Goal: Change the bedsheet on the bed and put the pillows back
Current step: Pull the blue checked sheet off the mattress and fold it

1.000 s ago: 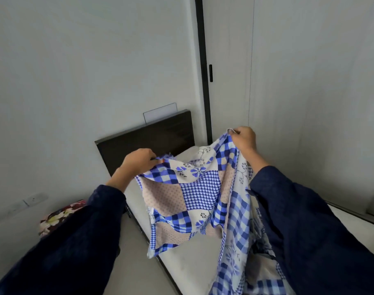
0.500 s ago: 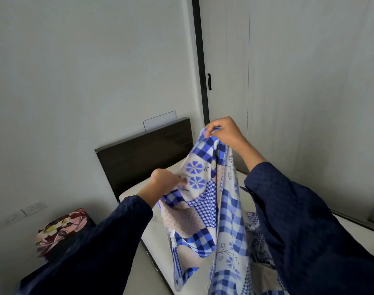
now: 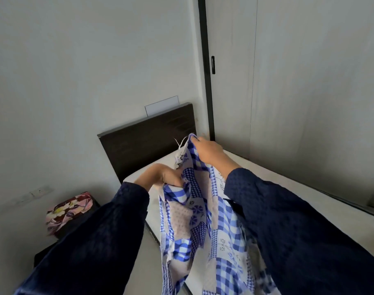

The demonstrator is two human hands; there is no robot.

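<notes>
A blue-and-white patchwork bedsheet [image 3: 201, 226] hangs bunched between my arms over the bare white mattress [image 3: 288, 188]. My right hand [image 3: 207, 152] grips its top edge near the dark wooden headboard [image 3: 147, 145]. Lower and to the left, my left hand [image 3: 160, 177] holds a fold of the same sheet. The sheet's lower part drops past the bottom of the view. A floral pillow [image 3: 69, 209] lies on a dark low stand left of the bed.
Pale walls close in behind and to the left of the bed. A sliding door with a black frame [image 3: 207, 81] stands beyond the headboard, and light wardrobe panels [image 3: 309, 92] run along the bed's right side.
My right hand has come down with the sheet's edge toward the headboard. My left hand has stayed on the fold, close under the right hand. The view has tilted slightly.
</notes>
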